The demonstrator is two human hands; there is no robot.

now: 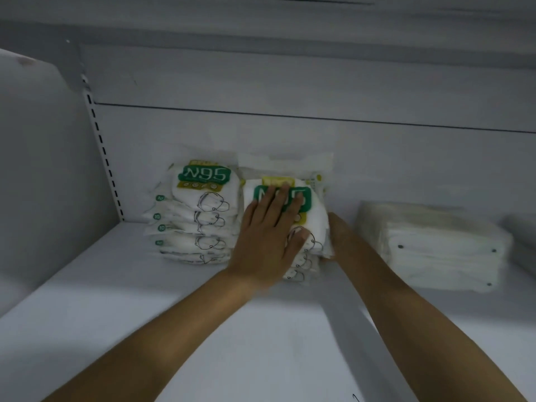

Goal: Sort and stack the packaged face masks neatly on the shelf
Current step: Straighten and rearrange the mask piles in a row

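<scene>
Left hand (269,236) presses flat, fingers straight, on the right-hand N95 stack (317,211) at the shelf's (116,300) back. Right hand (339,232) touches its side, and I can't tell how those fingers lie.

The left hand (268,236) covers most of the N95 label (306,198). The right hand (340,231) has its fingers hidden behind the N95 pack stack (317,211).

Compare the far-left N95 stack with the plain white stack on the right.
The N95 stack shows green labels and mask drawings; the white stack shows only small dark dots. The N95 stack's packs look stepped; the white stack looks squared. Both lie untouched on the shelf.
</scene>
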